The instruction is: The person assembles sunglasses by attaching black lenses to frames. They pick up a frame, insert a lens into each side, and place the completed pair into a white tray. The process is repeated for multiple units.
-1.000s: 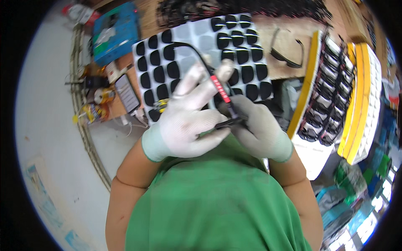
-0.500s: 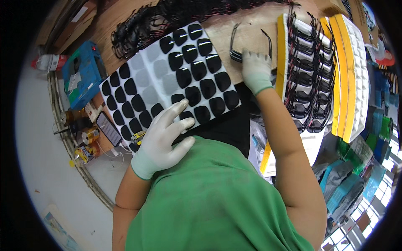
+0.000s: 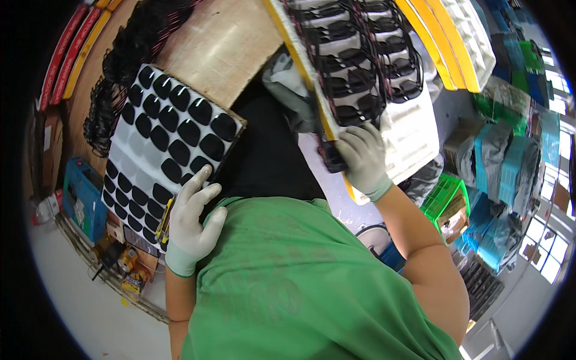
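Observation:
My left hand (image 3: 193, 225), in a white glove, rests by the near edge of a white sheet (image 3: 123, 150) set with rows of dark sunglass lenses (image 3: 168, 118). Its fingers are spread and hold nothing. A small yellow cutter (image 3: 164, 219) lies on the sheet beside it. In my gloved right hand (image 3: 363, 157) is a pair of black sunglasses (image 3: 332, 157), gripped at the near left edge of a white tray (image 3: 408, 135) with a yellow side. The hand partly covers them. Rows of black sunglasses (image 3: 349, 84) fill the tray's far part.
Black frames and temples (image 3: 129, 60) are heaped along the far left of the wooden table (image 3: 219, 45). A blue case (image 3: 84, 195) stands at the left. Another yellow-edged white tray (image 3: 462, 36) lies beyond the first. A green crate (image 3: 447, 204) is at the right.
My right hand has moved from the tabletop to the tray, bringing the sunglasses with it. The view has turned to the right; my left hand stays by the lens sheet.

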{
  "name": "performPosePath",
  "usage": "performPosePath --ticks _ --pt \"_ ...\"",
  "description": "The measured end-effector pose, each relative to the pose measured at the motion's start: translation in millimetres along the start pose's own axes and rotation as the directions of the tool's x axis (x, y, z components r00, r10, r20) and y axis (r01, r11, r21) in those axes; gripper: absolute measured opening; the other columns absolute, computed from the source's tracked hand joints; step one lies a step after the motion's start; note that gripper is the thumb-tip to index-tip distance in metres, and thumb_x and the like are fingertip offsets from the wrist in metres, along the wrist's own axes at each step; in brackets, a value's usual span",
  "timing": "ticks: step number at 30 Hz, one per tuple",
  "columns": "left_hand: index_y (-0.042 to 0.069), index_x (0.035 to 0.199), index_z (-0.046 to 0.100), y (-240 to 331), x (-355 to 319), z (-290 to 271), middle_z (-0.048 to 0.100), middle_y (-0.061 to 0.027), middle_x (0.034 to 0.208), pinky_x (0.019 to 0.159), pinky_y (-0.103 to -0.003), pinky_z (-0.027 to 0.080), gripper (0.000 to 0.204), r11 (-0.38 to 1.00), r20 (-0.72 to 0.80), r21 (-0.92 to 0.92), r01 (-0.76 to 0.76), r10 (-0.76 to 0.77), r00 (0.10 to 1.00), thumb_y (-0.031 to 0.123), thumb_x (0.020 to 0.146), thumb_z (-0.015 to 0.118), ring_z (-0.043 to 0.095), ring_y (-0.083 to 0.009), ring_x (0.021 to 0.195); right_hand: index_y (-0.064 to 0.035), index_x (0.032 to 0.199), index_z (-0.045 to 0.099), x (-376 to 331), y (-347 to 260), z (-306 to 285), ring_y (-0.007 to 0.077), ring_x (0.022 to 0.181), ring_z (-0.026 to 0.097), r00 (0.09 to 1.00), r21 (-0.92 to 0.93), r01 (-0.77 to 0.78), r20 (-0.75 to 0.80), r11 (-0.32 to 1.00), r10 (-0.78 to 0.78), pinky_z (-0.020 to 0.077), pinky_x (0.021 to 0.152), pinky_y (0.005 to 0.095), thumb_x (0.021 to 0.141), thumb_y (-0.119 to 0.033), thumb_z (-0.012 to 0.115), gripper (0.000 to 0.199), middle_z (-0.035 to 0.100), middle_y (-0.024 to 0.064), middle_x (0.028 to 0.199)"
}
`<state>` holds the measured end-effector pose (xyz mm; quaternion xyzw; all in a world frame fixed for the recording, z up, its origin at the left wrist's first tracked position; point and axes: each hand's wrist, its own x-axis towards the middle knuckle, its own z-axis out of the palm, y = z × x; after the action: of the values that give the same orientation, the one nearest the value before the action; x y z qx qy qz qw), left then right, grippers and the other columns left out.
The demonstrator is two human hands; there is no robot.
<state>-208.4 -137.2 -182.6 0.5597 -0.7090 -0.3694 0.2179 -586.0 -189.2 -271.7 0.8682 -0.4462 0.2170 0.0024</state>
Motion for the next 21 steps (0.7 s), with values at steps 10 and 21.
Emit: performPosePath --ticks 10,21 --pt "-0.004 0.115 0.065 39 16 28 0.060 -0.0266 0.137 0.107 -0.045 0.048 0.033 0.993 0.153 0.057 -0.105 0.095 0.984 0.010 0.085 0.067 0.059 -0.0423 0.126 -0.0138 0.106 0.069 -72 68 17 0.0233 0.110 0.061 0.995 -0.223 -0.019 0.095 0.975 0.041 0.0415 0.109 0.0455 0.083 -0.019 0.058 0.026 0.067 0.0021 0.107" --pt "-0.006 0.115 0.066 27 -9 24 0.063 -0.0266 0.133 0.106 -0.044 0.049 0.033 0.999 0.062 0.039 0.007 -0.009 0.998 0.009 0.086 0.065 0.062 -0.0411 0.123 -0.0150 0.110 0.071 -66 74 24 0.0244 0.117 0.060 0.977 -0.289 0.022 0.211 0.957 0.041 0.0380 0.113 0.0466 0.087 -0.020 0.058 0.027 0.068 0.0024 0.114"
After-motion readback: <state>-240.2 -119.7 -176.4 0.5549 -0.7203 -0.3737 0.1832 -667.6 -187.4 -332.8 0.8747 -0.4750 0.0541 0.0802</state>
